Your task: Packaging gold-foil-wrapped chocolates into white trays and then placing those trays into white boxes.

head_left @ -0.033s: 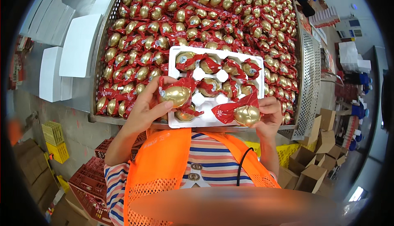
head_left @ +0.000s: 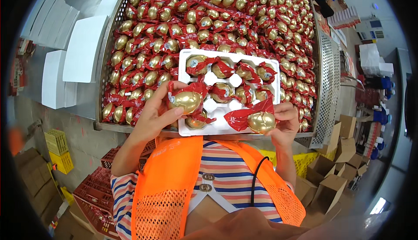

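My left hand (head_left: 159, 111) pinches a shiny gold egg (head_left: 186, 102) in a red plastic wrapper, above the left side of a white molded tray (head_left: 184, 57). Over the tray's near right corner, my right hand (head_left: 285, 122) grips another gold egg (head_left: 261, 123), its red wrapper tail (head_left: 237, 119) pointing left. Wrapped eggs fill the tray's far row, and several sit in the middle row. One wrapped egg (head_left: 197, 120) rests in the near left pocket, partly under my left hand. Both held eggs hide some of the pockets behind them.
The tray lies over the near edge of a perforated metal bin (head_left: 109, 57) heaped with wrapped gold eggs (head_left: 209, 13). Stacked white trays (head_left: 85, 48) stand on the left. Red crates (head_left: 93, 192), yellow crates (head_left: 61, 159) and open cardboard boxes (head_left: 328, 185) lie lower down. People work far right.
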A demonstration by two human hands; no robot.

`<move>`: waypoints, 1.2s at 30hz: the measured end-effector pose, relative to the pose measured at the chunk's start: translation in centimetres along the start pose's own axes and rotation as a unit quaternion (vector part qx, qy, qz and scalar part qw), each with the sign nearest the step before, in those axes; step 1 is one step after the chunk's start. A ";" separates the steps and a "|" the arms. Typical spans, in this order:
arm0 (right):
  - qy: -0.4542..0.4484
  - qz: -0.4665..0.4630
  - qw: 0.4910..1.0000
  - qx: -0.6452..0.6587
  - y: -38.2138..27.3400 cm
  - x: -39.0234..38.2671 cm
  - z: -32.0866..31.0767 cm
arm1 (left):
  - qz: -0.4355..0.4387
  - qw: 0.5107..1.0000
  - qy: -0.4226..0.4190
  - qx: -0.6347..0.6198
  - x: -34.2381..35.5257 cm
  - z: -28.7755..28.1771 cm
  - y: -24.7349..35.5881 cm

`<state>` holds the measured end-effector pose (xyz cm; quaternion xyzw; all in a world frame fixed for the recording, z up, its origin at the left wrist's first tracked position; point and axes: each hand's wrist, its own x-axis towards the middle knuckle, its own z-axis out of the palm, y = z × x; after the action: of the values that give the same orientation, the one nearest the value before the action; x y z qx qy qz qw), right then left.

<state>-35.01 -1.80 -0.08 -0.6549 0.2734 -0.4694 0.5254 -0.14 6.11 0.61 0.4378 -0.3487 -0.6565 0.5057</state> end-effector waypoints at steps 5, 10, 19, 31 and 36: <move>0.001 0.024 1.000 0.012 -0.1 -0.1 -0.4 | 0.001 1.000 0.002 0.007 0.0 0.0 -0.1; -0.018 0.147 0.987 -0.062 -4.2 1.1 -0.3 | 0.008 0.999 0.006 0.035 0.2 0.5 0.0; -0.201 0.173 0.863 -0.430 -8.0 4.4 2.7 | -0.002 1.000 0.008 0.028 0.2 0.3 -0.3; -0.289 0.119 0.797 -0.516 -6.2 4.5 4.7 | 0.006 0.999 0.000 0.033 0.4 0.4 -0.4; -0.338 0.109 0.787 -0.505 -4.0 4.7 4.5 | 0.014 0.999 -0.012 0.046 0.3 0.3 -0.6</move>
<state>-29.57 -2.69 5.26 -0.9093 0.3461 0.0467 0.2264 -0.64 6.00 0.16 0.4480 -0.3909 -0.6375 0.4900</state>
